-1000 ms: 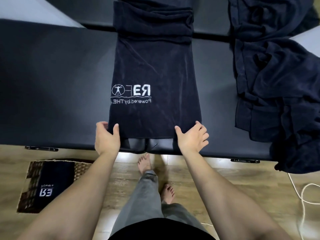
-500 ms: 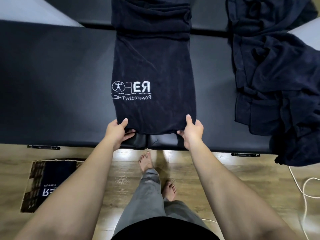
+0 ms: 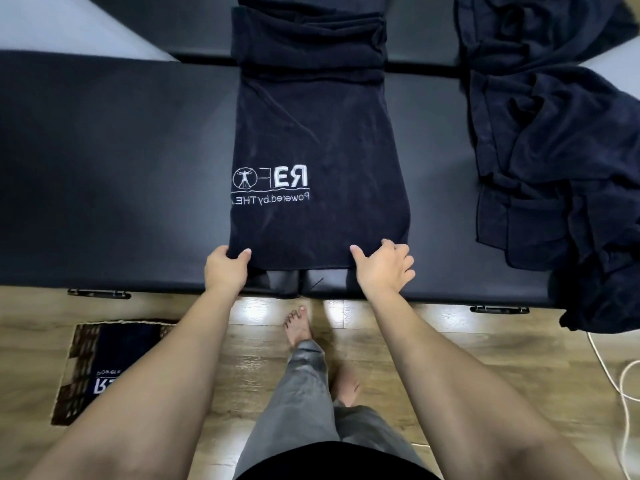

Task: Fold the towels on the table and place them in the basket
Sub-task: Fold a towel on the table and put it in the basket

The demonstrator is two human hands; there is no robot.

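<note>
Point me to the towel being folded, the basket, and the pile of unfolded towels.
towel being folded point(image 3: 322, 133), head view, on the flat middle above the logo.
basket point(image 3: 78, 368), head view, on the woven left wall.
pile of unfolded towels point(image 3: 554, 161), head view, on the rumpled cloth in the middle.

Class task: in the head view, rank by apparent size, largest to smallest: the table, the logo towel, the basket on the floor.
1. table
2. logo towel, spread across the table
3. basket; partly hidden by the left forearm, so its full extent is unsure
</note>
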